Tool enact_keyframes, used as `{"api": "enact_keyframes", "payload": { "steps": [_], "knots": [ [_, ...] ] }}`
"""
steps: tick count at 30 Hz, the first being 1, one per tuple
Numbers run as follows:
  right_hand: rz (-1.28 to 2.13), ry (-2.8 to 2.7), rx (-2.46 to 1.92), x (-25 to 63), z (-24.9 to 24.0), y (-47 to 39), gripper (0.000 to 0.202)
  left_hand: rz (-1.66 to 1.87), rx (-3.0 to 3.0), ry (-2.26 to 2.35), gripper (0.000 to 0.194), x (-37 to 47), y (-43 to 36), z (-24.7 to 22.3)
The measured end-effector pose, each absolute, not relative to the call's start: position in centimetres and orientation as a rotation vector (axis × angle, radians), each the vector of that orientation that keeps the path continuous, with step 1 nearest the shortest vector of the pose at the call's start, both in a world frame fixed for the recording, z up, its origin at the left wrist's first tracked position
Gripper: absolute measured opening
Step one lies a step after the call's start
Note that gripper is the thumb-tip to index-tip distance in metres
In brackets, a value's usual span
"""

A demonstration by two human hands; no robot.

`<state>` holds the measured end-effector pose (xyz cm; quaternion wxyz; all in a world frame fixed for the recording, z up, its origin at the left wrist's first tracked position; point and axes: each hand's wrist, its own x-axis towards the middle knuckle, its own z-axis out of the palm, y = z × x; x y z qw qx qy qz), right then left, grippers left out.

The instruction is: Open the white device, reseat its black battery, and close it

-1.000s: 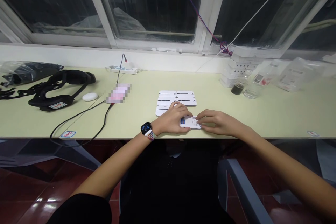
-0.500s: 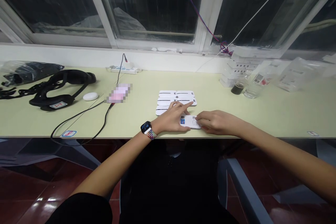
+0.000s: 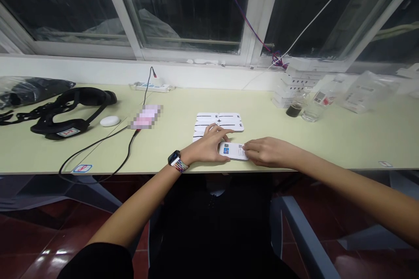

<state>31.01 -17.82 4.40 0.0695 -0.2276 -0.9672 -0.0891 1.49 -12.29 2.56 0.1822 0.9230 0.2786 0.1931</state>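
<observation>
From my remote seat I see two bare forearms, no sleeves reaching past the elbows. The left hand (image 3: 206, 150) has a smartwatch (image 3: 173, 158) at the wrist, with a dark square face and a woven band in mixed colours beside it. The right hand (image 3: 268, 151) wears no ring or band that I can make out. Black clothing (image 3: 98, 261) covers the upper arm and the lap.

Small white card (image 3: 233, 151) (blue mark and printed label on its face) lies flat at the near worktop (image 3: 327, 139) edge, just before white flat sheets (image 3: 218, 120).
</observation>
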Motion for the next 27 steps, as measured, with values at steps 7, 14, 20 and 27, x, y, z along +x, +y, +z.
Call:
{"api": "enact_keyframes", "payload": {
  "steps": [7, 14, 20, 27],
  "knots": [
    [-0.59, -3.107, -0.793, 29.1, 5.4, -18.1, 0.021, 0.552, 2.566, 0.779, 0.074, 1.7, -12.1, 2.3],
    [-0.75, -3.242, -0.841, 27.2, 6.0, -18.9, 0.019, 0.569, 2.523, 0.766, 0.062, 1.8, -12.5, 2.9],
    [-0.745, -3.276, -0.931, 26.1, 6.2, -19.3, 0.023, 0.552, 2.549, 0.767, 0.062, 1.9, -12.3, 2.6],
    [-0.677, -3.265, -1.08, 25.5, 6.2, -19.8, 0.032, 0.558, 2.586, 0.742, 0.058, 2.1, -12.2, 2.6]
  ]
}}
